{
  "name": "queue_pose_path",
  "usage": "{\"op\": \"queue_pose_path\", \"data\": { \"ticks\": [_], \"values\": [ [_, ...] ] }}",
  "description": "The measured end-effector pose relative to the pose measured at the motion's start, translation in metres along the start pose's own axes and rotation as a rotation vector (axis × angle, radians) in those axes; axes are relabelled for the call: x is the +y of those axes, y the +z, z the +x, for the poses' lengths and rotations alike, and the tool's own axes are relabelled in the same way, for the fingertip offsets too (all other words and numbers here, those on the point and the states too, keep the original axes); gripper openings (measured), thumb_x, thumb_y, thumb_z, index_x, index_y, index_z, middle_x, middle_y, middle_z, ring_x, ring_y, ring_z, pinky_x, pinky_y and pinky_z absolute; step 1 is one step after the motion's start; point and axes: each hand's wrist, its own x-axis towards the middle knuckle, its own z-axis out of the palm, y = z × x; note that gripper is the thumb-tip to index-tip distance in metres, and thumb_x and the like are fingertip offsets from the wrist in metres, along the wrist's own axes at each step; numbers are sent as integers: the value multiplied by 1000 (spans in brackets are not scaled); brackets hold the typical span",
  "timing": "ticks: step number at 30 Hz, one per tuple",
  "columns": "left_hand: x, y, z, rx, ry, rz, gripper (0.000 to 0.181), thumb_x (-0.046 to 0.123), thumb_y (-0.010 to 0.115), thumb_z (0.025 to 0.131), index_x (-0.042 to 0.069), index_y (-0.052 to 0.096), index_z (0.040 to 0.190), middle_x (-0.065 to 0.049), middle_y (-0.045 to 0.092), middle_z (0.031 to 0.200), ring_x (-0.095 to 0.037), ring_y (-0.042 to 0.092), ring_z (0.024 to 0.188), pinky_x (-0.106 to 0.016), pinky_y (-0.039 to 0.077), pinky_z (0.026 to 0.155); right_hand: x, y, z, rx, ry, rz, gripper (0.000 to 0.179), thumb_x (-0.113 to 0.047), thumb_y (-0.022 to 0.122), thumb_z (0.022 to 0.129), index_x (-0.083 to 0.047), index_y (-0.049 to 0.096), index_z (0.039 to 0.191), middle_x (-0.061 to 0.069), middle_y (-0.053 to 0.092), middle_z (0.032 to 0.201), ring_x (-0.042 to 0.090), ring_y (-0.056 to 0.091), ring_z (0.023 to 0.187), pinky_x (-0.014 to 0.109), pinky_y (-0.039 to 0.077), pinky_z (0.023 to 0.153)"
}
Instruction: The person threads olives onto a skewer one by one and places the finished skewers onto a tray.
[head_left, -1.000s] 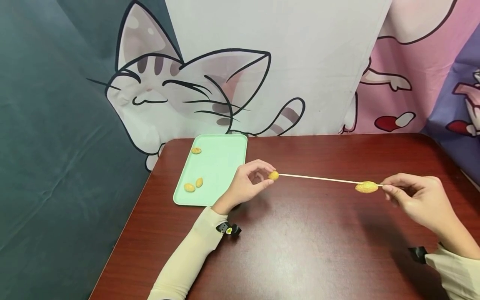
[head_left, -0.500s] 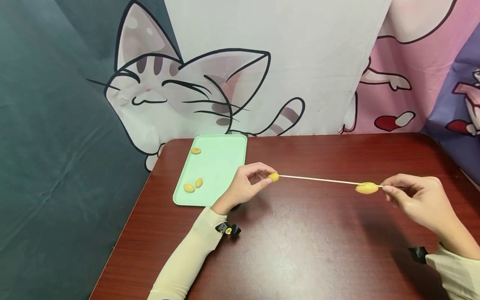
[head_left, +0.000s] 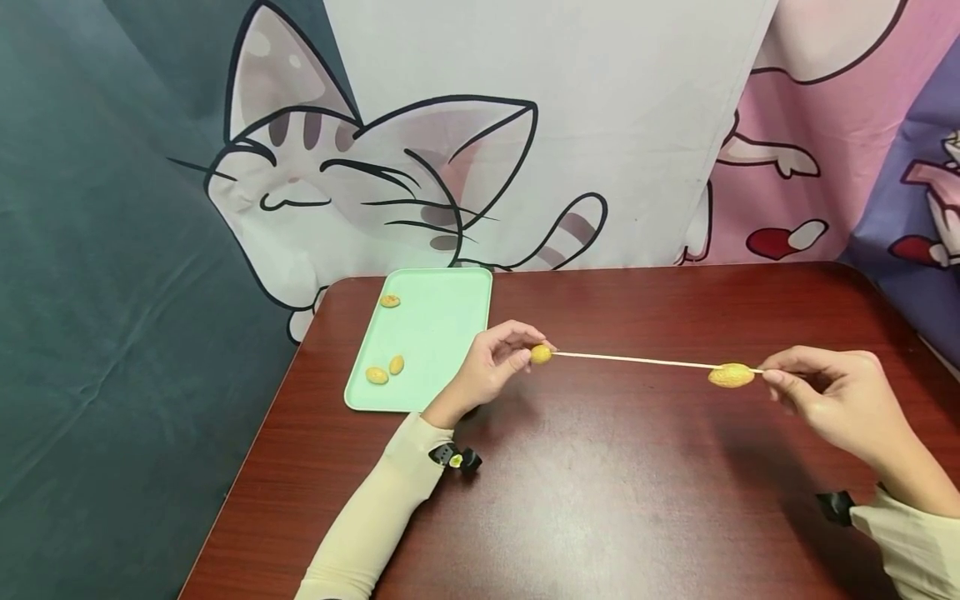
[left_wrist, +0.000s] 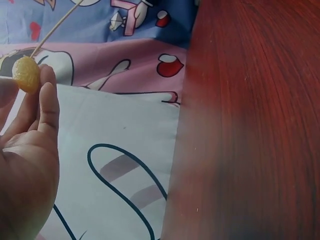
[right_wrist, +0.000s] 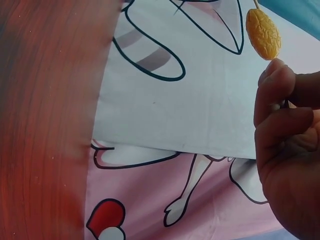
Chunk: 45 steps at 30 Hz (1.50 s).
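A thin wooden skewer (head_left: 630, 359) is held nearly level above the table. My right hand (head_left: 832, 392) pinches its right end between thumb and fingers. Just beyond those fingertips, a yellow, wrinkled oval fruit (head_left: 731, 376) sits on the skewer; the right wrist view shows this wrinkled fruit (right_wrist: 263, 34) close up. At the skewer's left end my left hand (head_left: 483, 371) pinches a second yellow fruit (head_left: 541, 354). In the left wrist view the skewer meets the top of that second fruit (left_wrist: 26, 74); how deep it goes in is hidden.
A pale green tray (head_left: 442, 325) lies at the table's back left, behind my left hand. On it are three more fruits: one near the back (head_left: 390, 301), two toward the front (head_left: 377, 376). Cartoon-printed cloth (head_left: 637, 125) hangs behind the brown table (head_left: 585, 500).
My left fingers have shifted slightly on the fruit, which now sits a little farther left and shows more of itself. My right hand and the skewer have barely moved.
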Motion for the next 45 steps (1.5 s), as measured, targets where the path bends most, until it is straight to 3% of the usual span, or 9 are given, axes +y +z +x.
{"op": "queue_pose_path", "data": {
  "ticks": [6, 18, 23, 33, 41, 45],
  "values": [
    [-1, -1, 0, -8, 0, -51, 24, 4, 54, 101, -17, 52, 111, -42, 60, 102, -8, 63, 85, -24, 51, 65, -1, 1, 0, -3, -22, 33, 38, 29, 68, 70, -9, 68, 77, -9, 56, 57, -1, 48, 44, 20, 35, 36],
    [3, 0, 2, -42, -14, -5, 15, -14, 47, 96, -16, 54, 110, -37, 63, 100, -7, 62, 83, -23, 48, 64, 1, 2, 1, -21, -55, 50, 39, 29, 68, 69, -9, 69, 79, -9, 55, 58, -2, 47, 44, 19, 35, 36],
    [4, 0, 1, -25, -33, 0, 16, -3, 50, 100, -16, 54, 110, -38, 63, 99, -7, 61, 79, -23, 49, 63, -1, 2, 1, -19, -51, 29, 39, 28, 68, 69, -10, 68, 78, -10, 55, 58, -2, 47, 44, 19, 35, 36],
    [3, -1, -1, -3, -35, 16, 35, 18, 56, 102, -16, 56, 110, -37, 63, 98, -6, 60, 77, -21, 49, 63, -2, 1, 0, -16, -56, 28, 39, 29, 68, 69, -9, 69, 78, -9, 55, 58, -2, 46, 44, 18, 34, 36],
    [3, -3, -2, -5, -30, 70, 17, -4, 56, 96, -16, 62, 108, -33, 66, 99, -9, 65, 86, -28, 56, 74, -3, 2, 1, -11, -52, -29, 39, 26, 72, 68, -12, 69, 77, -10, 55, 58, -4, 43, 42, 16, 33, 36],
    [4, -3, -2, 2, -46, 61, 17, -15, 56, 92, -17, 63, 106, -32, 67, 100, -12, 67, 90, -29, 57, 78, -5, 1, 2, -2, -57, -72, 39, 24, 73, 67, -14, 70, 75, -11, 56, 57, -5, 43, 43, 13, 33, 38]
  ]
}}
